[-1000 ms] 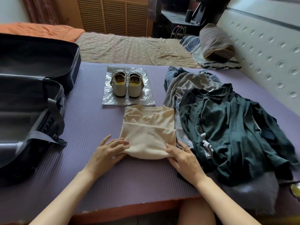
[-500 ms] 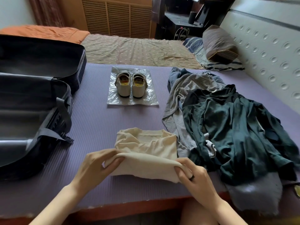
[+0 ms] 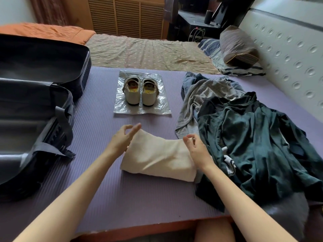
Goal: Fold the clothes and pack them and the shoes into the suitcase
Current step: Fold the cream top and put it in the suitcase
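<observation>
A cream top [image 3: 157, 158] lies folded into a thick rectangle on the purple mat [image 3: 122, 198] in front of me. My left hand [image 3: 122, 139] hovers at its far left corner, fingers loosely spread and gripping nothing. Over the far right corner, my right hand [image 3: 195, 147] has its fingers loosely curled and is also empty. The open black suitcase [image 3: 35, 119] lies at the left. A pair of cream shoes [image 3: 139, 92] stands on a clear plastic bag [image 3: 162, 109] beyond the top. Unfolded clothes are heaped at the right, with a dark green garment [image 3: 253, 140] on top of a grey one [image 3: 206, 91].
Beyond the mat is a bed with a beige sheet [image 3: 148, 53] and an orange blanket [image 3: 43, 32]. A striped pillow [image 3: 236, 46] lies by the padded white wall [image 3: 288, 49] at the right. The mat's near edge runs just above my knee [image 3: 215, 231].
Both hands lifted the near edge of the cream top and folded it away from me over the rest. They have now let go at its far corners.
</observation>
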